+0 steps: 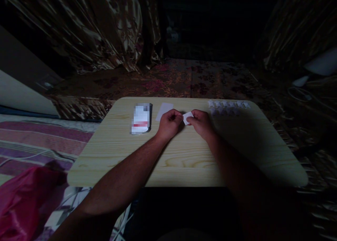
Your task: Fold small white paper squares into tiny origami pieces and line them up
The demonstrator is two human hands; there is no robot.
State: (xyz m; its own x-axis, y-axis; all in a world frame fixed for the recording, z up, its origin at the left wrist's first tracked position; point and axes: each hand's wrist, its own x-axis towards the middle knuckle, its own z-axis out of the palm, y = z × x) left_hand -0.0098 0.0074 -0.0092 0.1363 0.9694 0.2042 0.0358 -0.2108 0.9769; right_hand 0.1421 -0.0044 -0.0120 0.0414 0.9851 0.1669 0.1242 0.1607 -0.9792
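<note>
A small white piece of paper (pixel 187 116) is held up between my two hands over the table. My right hand (pixel 203 124) grips its right side, thumb pressed flat on the face. At the paper's left edge, the curled fingers of my left hand (pixel 170 124) are pinched together on it. Just behind my left hand lies a larger pale sheet or stack of paper (pixel 164 110), partly covered by the hand. Beyond my right hand, several small folded paper pieces (pixel 224 104) sit in two rows, white at the back and duller purplish in front.
A phone-like slab (pixel 140 118) with a blurred white and red face lies left on the pale wooden table (pixel 184 163). A striped bed cover (pixel 28 135) and pink cloth (pixel 26 199) are at the left. Curtains (pixel 118 27) hang behind; a white lamp (pixel 322 62) stands right.
</note>
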